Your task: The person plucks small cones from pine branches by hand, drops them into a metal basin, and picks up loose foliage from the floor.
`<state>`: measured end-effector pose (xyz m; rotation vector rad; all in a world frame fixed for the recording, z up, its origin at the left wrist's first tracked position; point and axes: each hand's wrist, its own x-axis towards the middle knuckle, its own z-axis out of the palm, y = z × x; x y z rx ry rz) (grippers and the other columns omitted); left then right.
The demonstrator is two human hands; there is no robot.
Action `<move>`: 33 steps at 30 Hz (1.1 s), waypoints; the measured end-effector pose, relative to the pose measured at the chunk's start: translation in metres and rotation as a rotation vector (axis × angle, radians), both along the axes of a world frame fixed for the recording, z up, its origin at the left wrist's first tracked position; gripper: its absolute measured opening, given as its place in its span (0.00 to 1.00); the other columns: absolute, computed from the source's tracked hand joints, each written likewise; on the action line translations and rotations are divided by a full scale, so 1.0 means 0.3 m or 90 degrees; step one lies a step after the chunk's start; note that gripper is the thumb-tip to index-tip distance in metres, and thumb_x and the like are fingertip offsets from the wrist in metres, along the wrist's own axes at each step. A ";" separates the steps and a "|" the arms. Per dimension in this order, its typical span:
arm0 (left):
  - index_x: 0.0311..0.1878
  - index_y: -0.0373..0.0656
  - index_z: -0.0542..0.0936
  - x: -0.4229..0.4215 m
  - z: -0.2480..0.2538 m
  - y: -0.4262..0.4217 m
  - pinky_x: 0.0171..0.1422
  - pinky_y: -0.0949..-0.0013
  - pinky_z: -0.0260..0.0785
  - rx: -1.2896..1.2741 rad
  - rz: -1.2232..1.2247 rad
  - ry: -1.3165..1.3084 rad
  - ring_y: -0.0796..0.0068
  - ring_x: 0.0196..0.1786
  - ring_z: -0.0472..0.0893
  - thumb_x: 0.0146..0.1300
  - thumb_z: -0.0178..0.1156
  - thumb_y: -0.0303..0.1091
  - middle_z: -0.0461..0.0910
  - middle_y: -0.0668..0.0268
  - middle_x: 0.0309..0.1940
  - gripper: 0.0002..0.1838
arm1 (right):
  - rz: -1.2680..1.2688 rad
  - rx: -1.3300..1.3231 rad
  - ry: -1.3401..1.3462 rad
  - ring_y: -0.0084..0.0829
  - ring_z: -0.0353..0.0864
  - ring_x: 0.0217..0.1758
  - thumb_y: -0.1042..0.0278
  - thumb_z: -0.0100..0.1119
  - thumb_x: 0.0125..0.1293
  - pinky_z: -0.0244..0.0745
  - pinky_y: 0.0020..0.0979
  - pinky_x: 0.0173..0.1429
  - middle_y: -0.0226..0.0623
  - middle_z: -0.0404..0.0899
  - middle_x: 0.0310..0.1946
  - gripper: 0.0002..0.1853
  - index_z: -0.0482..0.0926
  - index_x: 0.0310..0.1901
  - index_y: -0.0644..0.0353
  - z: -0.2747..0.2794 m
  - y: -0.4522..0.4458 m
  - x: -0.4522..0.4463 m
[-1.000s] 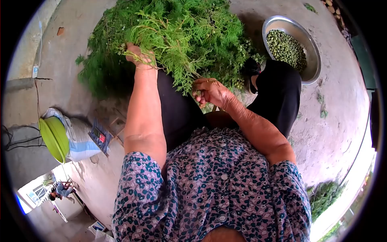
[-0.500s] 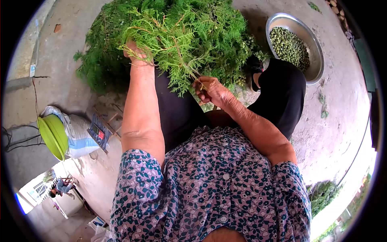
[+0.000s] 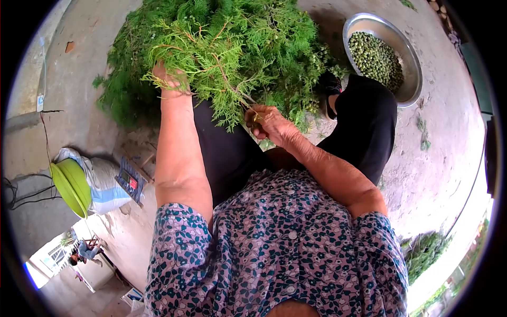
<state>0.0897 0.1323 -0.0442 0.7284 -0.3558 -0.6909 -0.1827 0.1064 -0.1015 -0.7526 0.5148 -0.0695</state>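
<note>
My right hand (image 3: 272, 126) pinches the stem end of a leafy evergreen branch (image 3: 216, 68), just above my lap. The branch's feathery, yellow-green sprays spread up and to the left from that hand. My left hand (image 3: 173, 82) reaches forward to the branch's left side. Foliage covers most of its fingers, so its grip cannot be made out. Behind the branch lies a large pile of darker green cuttings (image 3: 124, 95) in front of my knees.
A metal basin (image 3: 414, 79) with many small green cones or berries (image 3: 375, 61) stands at the right, past my knee. A lime-green tub (image 3: 72, 185) and a white-and-blue sack (image 3: 108, 193) are at the left. Another person (image 3: 87, 251) sits in the lower-left background.
The view has shifted slightly. Both hands and the branch appear a little farther left, with the right hand still at the stem.
</note>
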 end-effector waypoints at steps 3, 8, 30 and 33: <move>0.51 0.32 0.70 -0.035 0.040 0.010 0.41 0.63 0.76 0.077 0.019 0.065 0.61 0.37 0.79 0.49 0.54 0.28 0.77 0.53 0.40 0.23 | 0.008 0.042 -0.025 0.19 0.70 0.19 0.77 0.44 0.61 0.65 0.21 0.21 0.34 0.73 0.25 0.07 0.73 0.38 0.65 0.003 0.000 0.003; 0.50 0.35 0.71 0.071 -0.034 0.045 0.42 0.60 0.76 0.007 -0.078 0.002 0.60 0.41 0.78 0.63 0.43 0.33 0.76 0.54 0.43 0.16 | -0.049 0.128 0.026 0.21 0.74 0.25 0.79 0.46 0.61 0.70 0.20 0.27 0.32 0.74 0.24 0.07 0.74 0.40 0.66 0.054 0.017 -0.002; 0.54 0.47 0.70 -0.002 0.020 0.082 0.41 0.68 0.71 -0.080 -0.055 -0.047 0.74 0.43 0.75 0.64 0.48 0.45 0.75 0.68 0.44 0.19 | -0.071 -0.010 0.080 0.21 0.74 0.20 0.74 0.53 0.59 0.69 0.19 0.22 0.32 0.75 0.23 0.08 0.76 0.40 0.65 0.005 -0.011 -0.009; 0.48 0.44 0.71 0.047 0.022 0.067 0.31 0.74 0.66 -0.243 -0.245 0.040 0.77 0.31 0.71 0.65 0.48 0.41 0.72 0.69 0.31 0.13 | 0.017 -0.014 0.064 0.20 0.75 0.21 0.75 0.54 0.59 0.70 0.19 0.22 0.32 0.75 0.23 0.07 0.76 0.39 0.65 0.043 -0.066 -0.031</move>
